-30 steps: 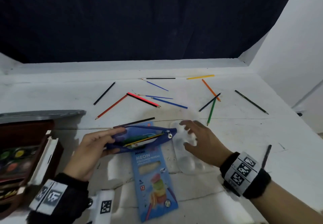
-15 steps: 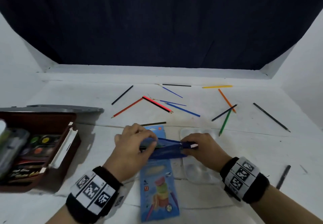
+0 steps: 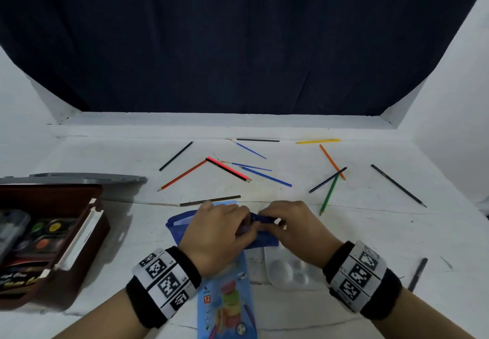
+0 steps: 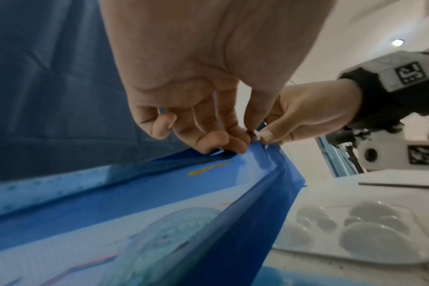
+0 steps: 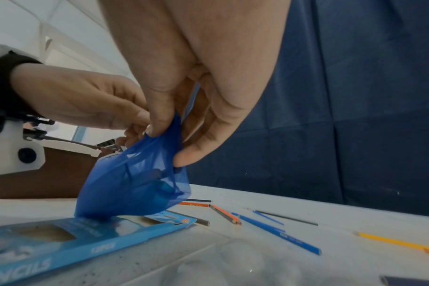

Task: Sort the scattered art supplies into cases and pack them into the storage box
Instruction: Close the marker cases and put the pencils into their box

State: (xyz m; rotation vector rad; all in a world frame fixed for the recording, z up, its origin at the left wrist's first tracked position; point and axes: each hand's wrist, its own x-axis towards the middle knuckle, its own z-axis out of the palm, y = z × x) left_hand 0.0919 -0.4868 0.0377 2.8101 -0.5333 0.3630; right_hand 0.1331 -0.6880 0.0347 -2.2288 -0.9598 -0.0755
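Note:
A blue mesh pencil pouch point(image 3: 177, 225) lies across a blue pencil box point(image 3: 227, 301) near the table's front middle. My left hand point(image 3: 243, 226) pinches the pouch's top edge close to its right end, fingers curled point(image 4: 233, 143). Right beside it, my right hand point(image 3: 284, 223) pinches that same end between thumb and fingers point(image 5: 169, 143), next to the small white zipper pull. Through the pouch's mesh point(image 4: 159, 193) I see a ruler and a protractor. The pouch point(image 5: 135, 183) hangs slightly lifted at that end.
A white paint palette point(image 3: 288, 270) lies under my right wrist. The open brown storage box point(image 3: 87, 235) with paints stands at the left. Several pencils and brushes, such as a red pencil point(image 3: 182, 176) and a green pencil point(image 3: 329, 194), lie scattered farther back. A black pen point(image 3: 417, 274) lies at the right.
My left hand slid from the pouch's left end to its right end. My right hand came off the palette and took hold of the pouch's end. The gaping mouth is now hidden under both hands.

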